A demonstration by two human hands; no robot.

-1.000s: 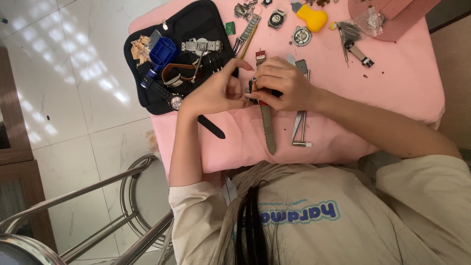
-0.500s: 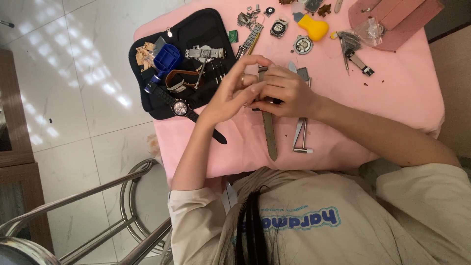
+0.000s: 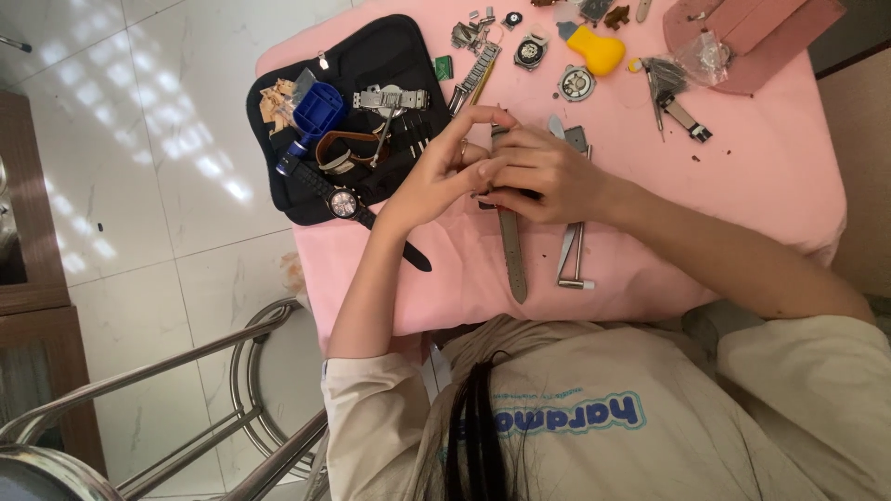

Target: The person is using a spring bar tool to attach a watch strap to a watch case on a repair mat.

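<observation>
The watch (image 3: 509, 232) lies on the pink table (image 3: 742, 213), its grey strap trailing toward the person; both hands, left (image 3: 436, 176) and right (image 3: 548, 176), pinch its case (hidden under the fingers).

Head view: both hands meet over the pink worktop (image 3: 742, 186). Left hand (image 3: 436, 176) and right hand (image 3: 548, 176) touching, fingers (image 3: 483, 116) pinched together on a small dark piece, too hidden to identify. Grey watch strap (image 3: 511, 255) runs from under the hands toward the body. Metal tool (image 3: 571, 260) lies just beside the strap, right of it. Black tool pouch (image 3: 371, 56) at left, carrying a blue holder (image 3: 316, 107), a steel bracelet watch (image 3: 390, 97) and a dark-strap watch (image 3: 345, 202). Yellow blower (image 3: 596, 48), loose watch cases (image 3: 576, 83) and a pink box (image 3: 752, 37) at the far edge.
</observation>
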